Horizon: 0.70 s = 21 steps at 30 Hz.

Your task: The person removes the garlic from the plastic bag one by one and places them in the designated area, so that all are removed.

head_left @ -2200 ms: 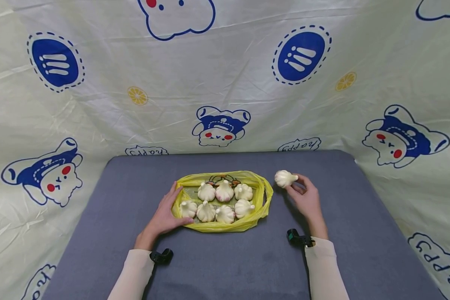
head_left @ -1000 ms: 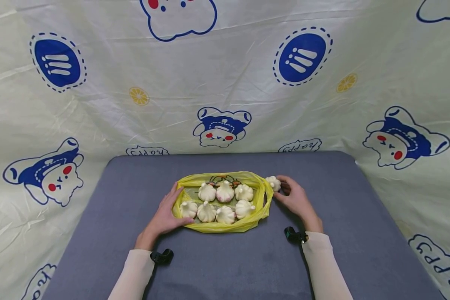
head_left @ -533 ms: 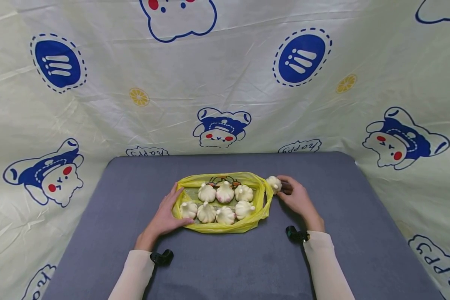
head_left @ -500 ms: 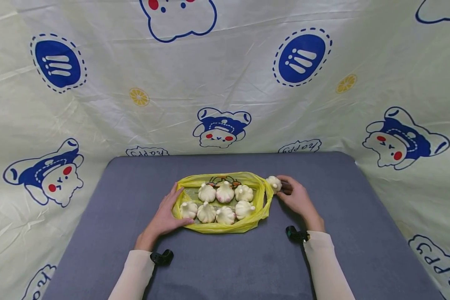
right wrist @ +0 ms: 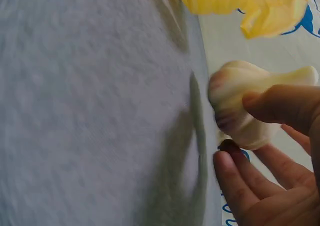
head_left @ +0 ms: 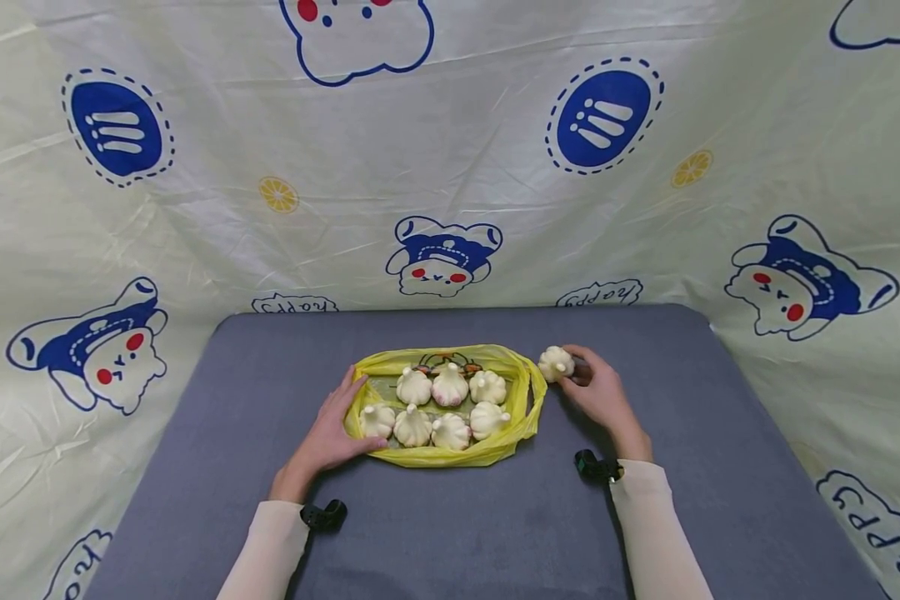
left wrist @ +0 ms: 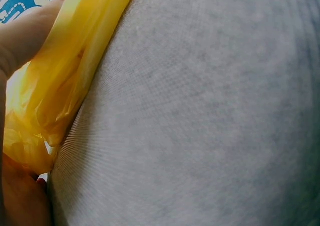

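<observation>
The left hand [head_left: 333, 427], fingers spread, touches a yellow plastic bag [head_left: 457, 457] with 7 garlic bulbs [head_left: 412, 426] inside. Just right of it, the right hand [head_left: 602, 395] pinches 1 more garlic bulb [head_left: 555, 364], probably light and hard with flaky skin, best held by its fat sides.

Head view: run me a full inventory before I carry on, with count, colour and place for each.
Plastic bag: 1, yellow, open on the table
Garlic bulbs: 7, white, inside the bag in two rows, three far and four near
Held garlic bulb: 1, white, beside the bag's right end
Table: 1, grey-blue, under the bag
Backdrop sheet: 1, whitish with printed figures, behind the table
Wrist cameras: 2, black, one per wrist
Sleeves: 2, pale, on the forearms
Left hand: 1, holding the bag's left end
Right hand: 1, pinching the held bulb
</observation>
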Each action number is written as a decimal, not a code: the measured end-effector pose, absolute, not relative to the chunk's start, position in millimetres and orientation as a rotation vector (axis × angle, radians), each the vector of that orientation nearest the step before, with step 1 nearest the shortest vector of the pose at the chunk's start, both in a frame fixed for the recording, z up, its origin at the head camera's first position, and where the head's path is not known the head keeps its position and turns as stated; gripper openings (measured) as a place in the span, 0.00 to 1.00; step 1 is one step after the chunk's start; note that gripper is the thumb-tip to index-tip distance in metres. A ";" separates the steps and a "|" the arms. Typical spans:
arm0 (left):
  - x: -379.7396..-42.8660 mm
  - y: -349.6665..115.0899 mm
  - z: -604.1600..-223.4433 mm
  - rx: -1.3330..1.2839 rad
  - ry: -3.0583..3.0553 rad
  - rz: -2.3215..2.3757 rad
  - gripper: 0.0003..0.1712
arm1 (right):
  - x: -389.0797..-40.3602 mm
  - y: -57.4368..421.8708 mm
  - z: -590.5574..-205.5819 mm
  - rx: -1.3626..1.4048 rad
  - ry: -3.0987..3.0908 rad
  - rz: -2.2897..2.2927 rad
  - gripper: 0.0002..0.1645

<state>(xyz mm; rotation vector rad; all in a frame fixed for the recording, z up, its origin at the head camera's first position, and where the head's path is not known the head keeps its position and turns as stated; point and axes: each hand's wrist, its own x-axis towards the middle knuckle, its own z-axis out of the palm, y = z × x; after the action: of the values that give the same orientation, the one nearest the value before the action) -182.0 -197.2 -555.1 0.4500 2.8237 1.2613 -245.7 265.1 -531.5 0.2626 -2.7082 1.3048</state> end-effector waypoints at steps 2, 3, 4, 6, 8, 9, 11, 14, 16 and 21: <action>-182.0 -197.4 -555.3 0.453 2.825 1.263 0.65 | -245.6 267.3 -529.9 0.255 -2.699 1.301 0.33; -182.1 -197.4 -555.3 0.455 2.826 1.263 0.65 | -245.6 268.1 -529.1 0.254 -2.704 1.290 0.33; -182.1 -197.5 -555.4 0.456 2.827 1.263 0.65 | -245.7 268.9 -528.8 0.253 -2.714 1.283 0.33; -182.4 -197.5 -555.4 0.459 2.830 1.261 0.65 | -246.0 269.8 -528.5 0.259 -2.737 1.260 0.32; -182.2 -197.5 -555.5 0.462 2.832 1.259 0.65 | -245.9 270.2 -528.7 0.264 -2.764 1.242 0.32; -182.1 -197.4 -555.4 0.462 2.832 1.258 0.65 | -245.9 270.4 -528.9 0.267 -2.775 1.241 0.31; -181.9 -197.2 -555.1 0.464 2.832 1.258 0.65 | -245.8 270.6 -529.3 0.275 -2.791 1.245 0.31; -181.4 -197.2 -554.4 0.461 2.829 1.258 0.65 | -246.3 271.7 -530.0 0.284 -2.808 1.269 0.32; -181.3 -197.3 -553.7 0.458 2.829 1.257 0.65 | -247.2 272.7 -530.7 0.286 -2.822 1.278 0.33; -181.1 -197.3 -551.8 0.451 2.823 1.262 0.65 | -248.5 274.2 -528.8 0.291 -2.842 1.287 0.34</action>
<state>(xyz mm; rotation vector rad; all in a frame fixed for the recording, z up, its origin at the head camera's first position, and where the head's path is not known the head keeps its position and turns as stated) -181.1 -197.3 -551.8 0.4512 2.8233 1.2618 -248.5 274.2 -528.8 0.2911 -2.8422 1.2865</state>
